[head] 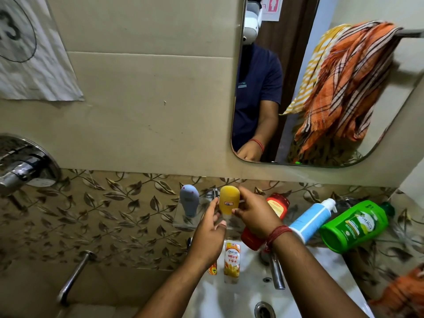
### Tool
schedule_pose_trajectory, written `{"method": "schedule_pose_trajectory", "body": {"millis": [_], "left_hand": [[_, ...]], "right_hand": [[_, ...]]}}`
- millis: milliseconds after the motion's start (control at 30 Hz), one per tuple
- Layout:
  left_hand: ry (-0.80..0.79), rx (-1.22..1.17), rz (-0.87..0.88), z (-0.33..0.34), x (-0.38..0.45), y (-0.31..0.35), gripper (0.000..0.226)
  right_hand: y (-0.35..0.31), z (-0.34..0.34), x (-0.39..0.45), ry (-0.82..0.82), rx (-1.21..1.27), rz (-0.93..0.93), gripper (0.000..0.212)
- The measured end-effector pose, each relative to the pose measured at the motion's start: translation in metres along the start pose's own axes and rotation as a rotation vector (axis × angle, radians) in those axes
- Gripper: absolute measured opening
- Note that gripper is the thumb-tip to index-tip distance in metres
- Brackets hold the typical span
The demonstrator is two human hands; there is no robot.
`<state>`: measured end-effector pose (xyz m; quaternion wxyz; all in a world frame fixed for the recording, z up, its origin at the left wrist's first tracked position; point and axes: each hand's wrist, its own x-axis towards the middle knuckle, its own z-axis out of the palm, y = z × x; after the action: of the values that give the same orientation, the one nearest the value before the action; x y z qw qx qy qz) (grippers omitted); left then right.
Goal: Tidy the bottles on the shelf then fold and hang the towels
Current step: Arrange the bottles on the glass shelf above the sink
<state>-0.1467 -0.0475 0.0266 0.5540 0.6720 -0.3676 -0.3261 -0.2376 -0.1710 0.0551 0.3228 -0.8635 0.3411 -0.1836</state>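
Observation:
A yellow squeeze bottle (229, 199) stands upright on the glass shelf (181, 222) under the mirror. My left hand (210, 235) and my right hand (257, 214) both grip it from the sides. A grey-blue bottle (189, 199) stands upright to its left. To the right a red bottle (276, 206), a white and blue pump bottle (309, 220) and a green bottle (353, 226) lie on their sides. An orange checked towel (344, 88) and a yellow striped towel (319, 63) show bunched on a rail in the mirror.
Below the shelf is a white sink (241, 299) with a chrome tap (276, 271); a Centrum bottle (232, 262) stands on its rim. A shower mixer (23, 166) and spout (73, 276) are on the left wall. More orange cloth (403, 294) shows at the lower right.

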Motion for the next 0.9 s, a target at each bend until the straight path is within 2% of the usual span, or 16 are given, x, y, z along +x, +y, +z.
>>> {"method": "schedule_pose_trajectory", "body": {"millis": [467, 533, 633, 700, 800, 900], "left_hand": [[0.038, 0.021, -0.003, 0.006, -0.002, -0.002, 0.072], [0.070, 0.010, 0.005, 0.006, -0.004, -0.003, 0.071], [0.124, 0.000, 0.014, 0.007, -0.014, -0.008, 0.061], [0.134, 0.031, 0.034, 0.008, -0.024, -0.014, 0.049], [0.094, 0.051, 0.032, 0.015, -0.029, -0.020, 0.035], [0.025, 0.057, 0.005, 0.026, -0.026, -0.018, 0.026]], "right_hand": [[-0.006, 0.001, 0.000, -0.016, -0.005, 0.039, 0.051], [-0.007, -0.002, -0.004, 0.024, 0.003, 0.043, 0.054], [-0.004, -0.013, -0.023, 0.216, -0.045, -0.035, 0.058], [-0.002, -0.021, -0.041, 0.293, -0.133, -0.080, 0.051], [0.004, -0.024, -0.066, 0.313, -0.287, -0.070, 0.040], [0.005, -0.020, -0.079, 0.244, -0.375, 0.017, 0.040]]}}
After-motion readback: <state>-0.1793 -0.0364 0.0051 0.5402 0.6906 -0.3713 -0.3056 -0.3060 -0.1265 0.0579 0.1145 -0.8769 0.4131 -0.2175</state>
